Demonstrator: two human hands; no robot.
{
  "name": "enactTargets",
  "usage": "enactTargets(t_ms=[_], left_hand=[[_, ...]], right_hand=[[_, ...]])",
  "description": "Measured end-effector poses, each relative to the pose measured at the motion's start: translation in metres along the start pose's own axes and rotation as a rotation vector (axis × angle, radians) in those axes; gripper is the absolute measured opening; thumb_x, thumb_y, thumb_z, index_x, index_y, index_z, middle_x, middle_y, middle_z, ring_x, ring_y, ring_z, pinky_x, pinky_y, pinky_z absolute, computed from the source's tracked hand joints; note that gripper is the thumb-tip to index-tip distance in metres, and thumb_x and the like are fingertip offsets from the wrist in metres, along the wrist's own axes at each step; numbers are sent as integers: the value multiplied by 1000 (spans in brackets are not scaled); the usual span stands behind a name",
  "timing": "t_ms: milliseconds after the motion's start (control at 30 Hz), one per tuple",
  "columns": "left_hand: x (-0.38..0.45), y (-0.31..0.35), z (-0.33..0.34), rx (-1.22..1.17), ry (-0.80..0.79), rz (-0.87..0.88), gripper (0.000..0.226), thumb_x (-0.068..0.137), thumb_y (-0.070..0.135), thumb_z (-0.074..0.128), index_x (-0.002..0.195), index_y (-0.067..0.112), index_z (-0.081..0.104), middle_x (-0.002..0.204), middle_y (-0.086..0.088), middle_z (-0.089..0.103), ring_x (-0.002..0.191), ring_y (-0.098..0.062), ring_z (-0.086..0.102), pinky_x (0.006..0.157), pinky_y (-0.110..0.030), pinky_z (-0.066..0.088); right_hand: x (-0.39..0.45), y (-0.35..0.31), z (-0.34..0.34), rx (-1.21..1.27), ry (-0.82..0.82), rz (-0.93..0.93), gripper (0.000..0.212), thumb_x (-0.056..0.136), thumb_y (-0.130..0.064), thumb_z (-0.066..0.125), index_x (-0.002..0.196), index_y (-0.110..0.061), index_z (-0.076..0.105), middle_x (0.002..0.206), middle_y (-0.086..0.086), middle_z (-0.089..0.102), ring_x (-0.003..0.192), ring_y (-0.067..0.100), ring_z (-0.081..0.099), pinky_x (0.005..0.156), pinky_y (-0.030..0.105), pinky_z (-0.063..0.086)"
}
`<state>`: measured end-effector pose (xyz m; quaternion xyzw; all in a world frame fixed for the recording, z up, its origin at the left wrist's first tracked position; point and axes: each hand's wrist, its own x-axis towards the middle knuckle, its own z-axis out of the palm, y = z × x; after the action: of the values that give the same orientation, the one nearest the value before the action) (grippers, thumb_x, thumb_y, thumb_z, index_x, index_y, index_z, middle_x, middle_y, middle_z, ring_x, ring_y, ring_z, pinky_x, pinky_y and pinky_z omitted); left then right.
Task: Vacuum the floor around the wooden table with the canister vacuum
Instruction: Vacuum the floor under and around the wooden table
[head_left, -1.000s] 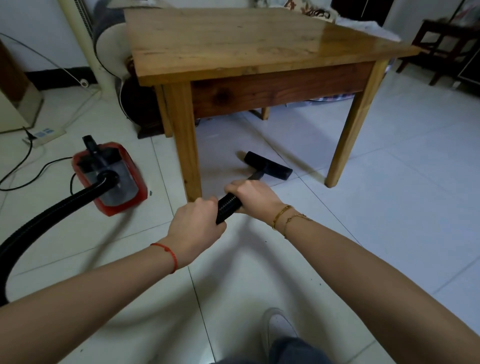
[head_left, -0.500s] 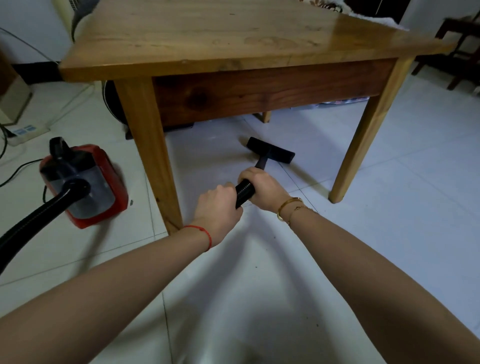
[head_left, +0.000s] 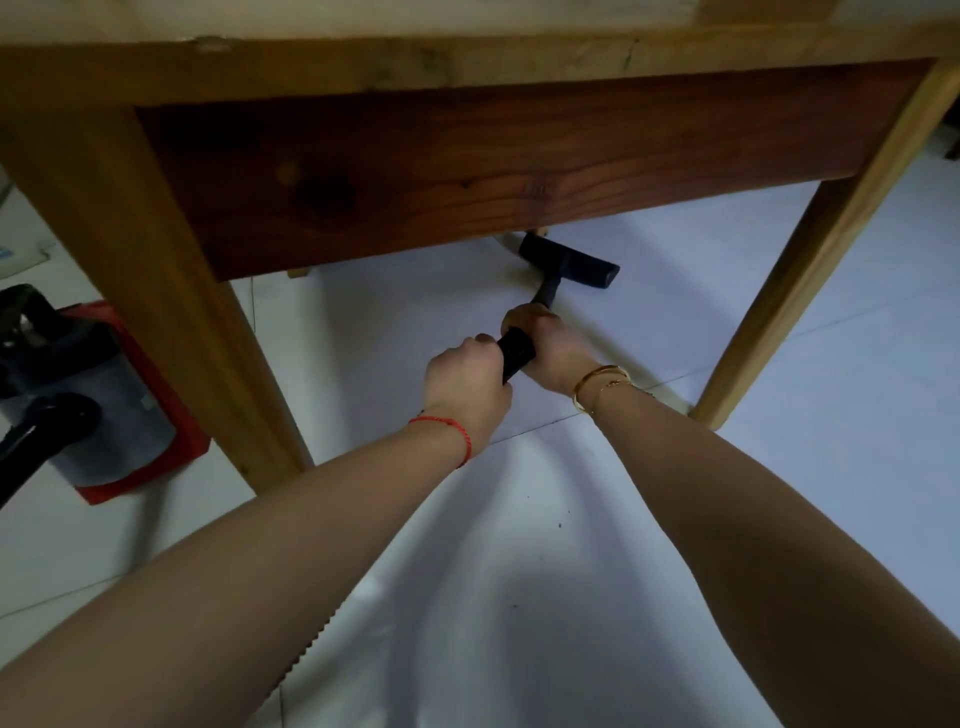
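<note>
Both hands, the left hand (head_left: 462, 384) and the right hand (head_left: 550, 348), wrap the stiff, light-looking wand (head_left: 517, 351); gripping close together probably steers the nozzle (head_left: 569, 262) under the table (head_left: 467, 171).

I see the wooden table (head_left: 467, 171) close above me, its pale top edge over a darker apron with a knot, two near legs planted on the white tiled floor (head_left: 519, 597). Under the table, between those legs, the black vacuum wand (head_left: 519, 349) slants away from me and ends in a black T-shaped floor nozzle (head_left: 569, 260) lying flat on the tiles. Left of the table's left leg sits the red canister vacuum (head_left: 104, 415), grey on top, with its black hose (head_left: 31, 441) plugged in
</note>
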<state>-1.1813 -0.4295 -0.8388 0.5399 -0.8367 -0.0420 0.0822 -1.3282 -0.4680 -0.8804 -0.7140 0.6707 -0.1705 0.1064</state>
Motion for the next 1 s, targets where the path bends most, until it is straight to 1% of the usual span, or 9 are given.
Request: enactTargets(t_ms=[100, 267, 467, 600, 667, 767, 833, 933, 1000], left_hand=[[5, -3, 5, 26, 4, 5, 19, 87, 17, 54, 103, 7, 52, 94, -8, 61, 67, -21, 46, 59, -29, 35], [-12, -12, 2, -26, -18, -6, 18, 87, 18, 55, 102, 8, 51, 83, -5, 53, 65, -21, 46, 58, -29, 36], [-61, -32, -11, -51, -3, -12, 16, 88, 20, 55, 93, 13, 42, 72, 1, 43, 61, -20, 44, 53, -29, 32], [-96, -52, -23, -70, -7, -26, 18, 88, 23, 56, 90, 15, 40, 71, 1, 44, 60, -20, 45, 54, -29, 34], [-116, -62, -29, -72, -8, -34, 16, 89, 24, 56, 93, 15, 44, 72, 1, 46, 60, -19, 47, 52, -27, 35], [-146, -77, -36, -48, -10, -44, 17, 89, 26, 56, 92, 16, 43, 63, 6, 38, 52, -13, 41, 42, -23, 25], [-164, -87, -41, -25, -22, -52, 19, 88, 27, 56, 90, 17, 40, 61, 6, 36, 48, -11, 37, 41, -23, 23], [-191, -99, -49, -5, -46, -41, 19, 85, 28, 57, 94, 16, 45, 65, 4, 44, 54, -17, 46, 48, -26, 33], [-207, -106, -53, 15, -64, -42, 22, 85, 32, 57, 95, 16, 45, 70, 2, 48, 58, -19, 49, 52, -27, 36]], right_hand=[[4, 3, 5, 18, 9, -8, 9, 82, -10, 57, 85, -17, 53, 95, 6, 56, 82, 27, 56, 78, 38, 50], [-10, -9, 11, 29, 22, -88, 10, 81, -8, 57, 90, -13, 55, 96, 7, 57, 83, 29, 56, 79, 43, 50], [-40, -47, 17, 90, 29, -201, 20, 78, 5, 58, 94, -4, 59, 100, 13, 57, 93, 30, 54, 82, 45, 50], [-58, -81, 25, 106, 20, -250, 21, 77, 5, 60, 95, -6, 58, 101, 13, 56, 87, 31, 56, 80, 47, 52], [-70, -99, 30, 102, 9, -258, 22, 77, 4, 59, 95, -7, 57, 103, 12, 55, 85, 32, 56, 78, 47, 52], [-88, -125, 37, 98, 6, -290, 20, 78, 2, 60, 95, -7, 57, 105, 12, 56, 87, 30, 56, 77, 44, 52], [-100, -140, 40, 94, 13, -314, 18, 78, 0, 61, 95, -7, 58, 104, 11, 57, 90, 28, 55, 76, 40, 52], [-119, -161, 47, 51, 21, -346, 17, 79, -3, 62, 94, -9, 57, 102, 8, 57, 95, 26, 54, 71, 36, 50], [-130, -173, 51, 48, 28, -363, 17, 79, -3, 62, 93, -11, 56, 102, 7, 57, 95, 25, 52, 68, 34, 48]])
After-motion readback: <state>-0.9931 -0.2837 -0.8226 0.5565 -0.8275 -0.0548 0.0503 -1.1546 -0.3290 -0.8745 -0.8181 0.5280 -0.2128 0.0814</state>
